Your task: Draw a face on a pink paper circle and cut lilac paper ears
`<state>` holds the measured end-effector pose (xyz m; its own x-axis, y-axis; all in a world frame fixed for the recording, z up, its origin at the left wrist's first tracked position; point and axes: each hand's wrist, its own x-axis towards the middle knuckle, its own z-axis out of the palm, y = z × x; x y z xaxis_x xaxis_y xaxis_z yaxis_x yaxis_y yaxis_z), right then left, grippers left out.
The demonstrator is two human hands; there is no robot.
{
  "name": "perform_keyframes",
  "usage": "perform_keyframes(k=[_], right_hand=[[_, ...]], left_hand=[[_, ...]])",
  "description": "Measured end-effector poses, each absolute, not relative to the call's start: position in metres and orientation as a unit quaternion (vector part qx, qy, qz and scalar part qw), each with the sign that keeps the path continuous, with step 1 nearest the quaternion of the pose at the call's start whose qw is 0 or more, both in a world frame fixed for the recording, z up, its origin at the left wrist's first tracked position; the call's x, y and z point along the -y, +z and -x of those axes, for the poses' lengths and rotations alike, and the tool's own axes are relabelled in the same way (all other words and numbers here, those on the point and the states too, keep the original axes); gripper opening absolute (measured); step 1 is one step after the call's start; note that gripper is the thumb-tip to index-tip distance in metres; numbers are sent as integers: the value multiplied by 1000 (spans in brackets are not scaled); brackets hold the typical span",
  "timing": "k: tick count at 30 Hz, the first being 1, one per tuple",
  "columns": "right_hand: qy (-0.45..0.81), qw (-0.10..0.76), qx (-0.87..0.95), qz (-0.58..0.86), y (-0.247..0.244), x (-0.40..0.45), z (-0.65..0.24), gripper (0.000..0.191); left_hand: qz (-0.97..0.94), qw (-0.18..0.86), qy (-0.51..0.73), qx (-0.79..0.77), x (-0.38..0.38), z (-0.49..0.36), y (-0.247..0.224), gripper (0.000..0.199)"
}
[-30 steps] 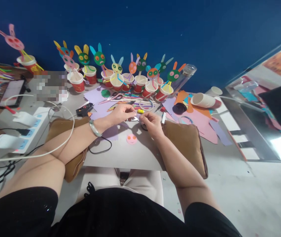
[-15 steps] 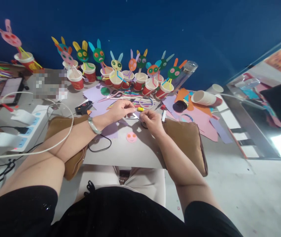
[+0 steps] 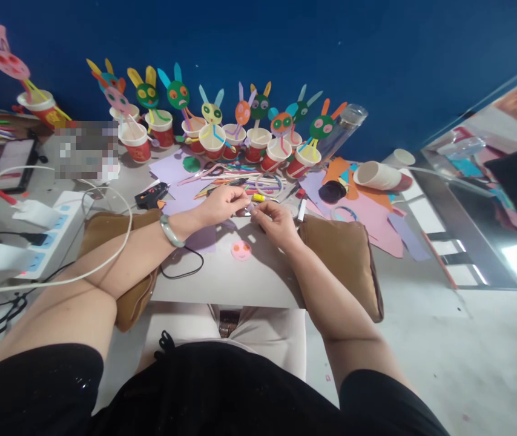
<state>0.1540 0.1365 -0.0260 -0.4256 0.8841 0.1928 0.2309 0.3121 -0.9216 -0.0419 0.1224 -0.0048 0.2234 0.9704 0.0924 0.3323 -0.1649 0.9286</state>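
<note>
Both hands meet over the middle of the table. My left hand (image 3: pixel 226 203), with a pale bangle (image 3: pixel 172 232) at the wrist, pinches at a small pale purple piece (image 3: pixel 249 208), which looks like paper. Fingertips of my right hand (image 3: pixel 277 223) close on the same piece from the right. The fingers cover most of it. Below the hands lies a round pink paper face (image 3: pixel 241 250) with orange eyes. Just behind the fingertips is a small yellow object (image 3: pixel 258 198).
Paper cups (image 3: pixel 135 144) with rabbit-faced paper figures line the blue wall. A black glue gun (image 3: pixel 151 197) lies left, near a power strip (image 3: pixel 52 233) with trailing cables. Brown cushions (image 3: pixel 340 266) lie under the forearms. Coloured paper (image 3: pixel 379 227), tape rolls and a marker (image 3: pixel 302 210) lie right.
My right hand has moved slightly left, bringing its fingertips against those of my left hand. A shiny pale edge seen between the hands earlier is now mostly hidden. The view has shifted slightly.
</note>
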Motion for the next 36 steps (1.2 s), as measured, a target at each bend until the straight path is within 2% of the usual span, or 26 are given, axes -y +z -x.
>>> perform_keyframes(k=[6, 10, 13, 16, 20, 22, 25, 27, 30, 32, 36], right_hand=[[450, 382, 702, 398, -28, -138, -157, 42], [435, 406, 696, 401, -31, -138, -157, 48], [405, 376, 733, 397, -26, -142, -163, 48], [275, 294, 816, 415, -16, -149, -175, 35], [71, 73, 873, 478, -11, -155, -184, 14], [51, -12, 874, 483, -13, -154, -182, 16], [58, -57, 872, 483, -16, -154, -177, 21], [69, -50, 866, 492, -16, -154, -177, 20], [129, 10, 845, 519, -12, -155, -181, 11], [211, 75, 816, 533, -9, -157, -185, 5], [390, 240, 716, 527, -3, -163, -194, 16]], left_hand=[[-631, 448, 421, -473, -124, 42, -8, 33], [-565, 514, 461, -451, -121, 36, -8, 27], [-524, 535, 479, -458, -120, 33, -5, 22], [-473, 548, 500, -475, -121, 35, 1, 15], [-391, 585, 510, -494, -123, 39, 6, 16], [-385, 599, 503, -490, -123, 39, 7, 14], [-393, 613, 494, -476, -122, 41, 7, 14], [-392, 615, 495, -472, -121, 42, 8, 16], [-377, 611, 514, -470, -123, 44, 10, 17], [-368, 598, 545, -458, -124, 45, 12, 18], [-357, 534, 625, -443, -126, 45, 13, 18]])
